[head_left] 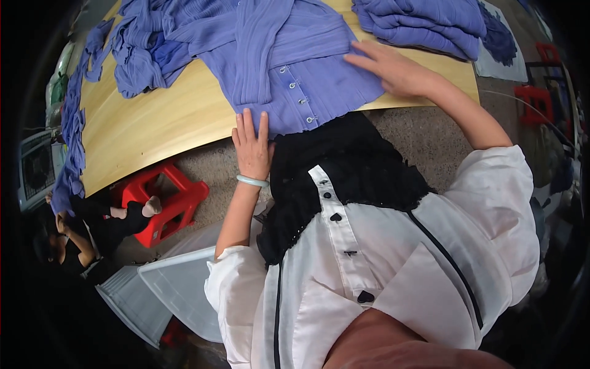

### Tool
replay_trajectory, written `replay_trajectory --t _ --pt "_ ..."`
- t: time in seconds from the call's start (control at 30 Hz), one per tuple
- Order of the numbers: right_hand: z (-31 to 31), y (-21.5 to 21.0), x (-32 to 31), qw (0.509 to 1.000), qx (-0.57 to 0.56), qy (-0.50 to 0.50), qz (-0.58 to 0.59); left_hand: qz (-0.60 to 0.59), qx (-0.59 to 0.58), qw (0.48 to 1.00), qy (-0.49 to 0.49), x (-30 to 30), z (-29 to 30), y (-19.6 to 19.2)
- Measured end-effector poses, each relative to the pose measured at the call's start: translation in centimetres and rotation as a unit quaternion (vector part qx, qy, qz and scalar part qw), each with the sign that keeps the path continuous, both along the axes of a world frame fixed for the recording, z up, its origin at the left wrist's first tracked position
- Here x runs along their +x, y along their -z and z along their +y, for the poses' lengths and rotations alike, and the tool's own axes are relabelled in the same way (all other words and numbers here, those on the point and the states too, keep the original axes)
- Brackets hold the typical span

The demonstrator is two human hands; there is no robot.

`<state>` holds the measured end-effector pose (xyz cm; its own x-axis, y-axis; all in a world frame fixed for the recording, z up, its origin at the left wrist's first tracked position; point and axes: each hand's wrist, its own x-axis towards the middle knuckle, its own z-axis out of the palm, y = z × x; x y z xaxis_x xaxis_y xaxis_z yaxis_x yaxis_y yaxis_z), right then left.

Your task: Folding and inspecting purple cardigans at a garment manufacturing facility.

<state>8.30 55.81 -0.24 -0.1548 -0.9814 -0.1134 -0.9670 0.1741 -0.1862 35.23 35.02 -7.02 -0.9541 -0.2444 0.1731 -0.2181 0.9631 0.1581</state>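
Observation:
A purple pleated garment (pixel 289 67) with a row of small metal hooks lies spread on the wooden table (pixel 153 117). My left hand (pixel 252 147), with a pale green bangle on the wrist, rests flat on the garment's near edge at the table's rim, fingers together. My right hand (pixel 390 69) lies flat with fingers spread on the garment's right side. Neither hand grips anything.
A heap of purple garments (pixel 138 49) lies at the table's left, a folded stack (pixel 424 21) at the far right. Below the table stand a red plastic stool (pixel 166 203) and clear plastic bins (pixel 172 289). Another person sits low at the left (pixel 80 240). Red stools (pixel 534 98) stand right.

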Motion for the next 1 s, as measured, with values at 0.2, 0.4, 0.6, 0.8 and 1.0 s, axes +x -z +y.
replay_trajectory --t 0.2,0.4,0.6,0.8,1.0 --pt "-1.5 1.8 -2.7 0.981 -0.09 -0.022 0.171 0.031 -0.019 0.997 0.068 -1.9 -2.9 -1.8" --pt "-3.3 1.8 -2.2 0.979 -0.125 -0.155 0.041 -0.053 -0.028 0.985 0.164 -3.7 -4.9 -2.4" --pt "-3.8 4.3 -3.1 0.983 -0.155 -0.096 -0.017 -0.094 -0.048 0.973 0.203 -3.2 -6.5 -3.0" --pt "-5.5 4.2 -3.0 0.96 -0.234 -0.131 0.084 0.005 -0.012 0.989 0.146 -4.4 -5.8 -2.8" --pt "-5.5 3.8 -2.7 0.964 -0.249 -0.054 -0.081 0.057 0.015 0.987 0.148 -5.2 -6.8 -2.3"
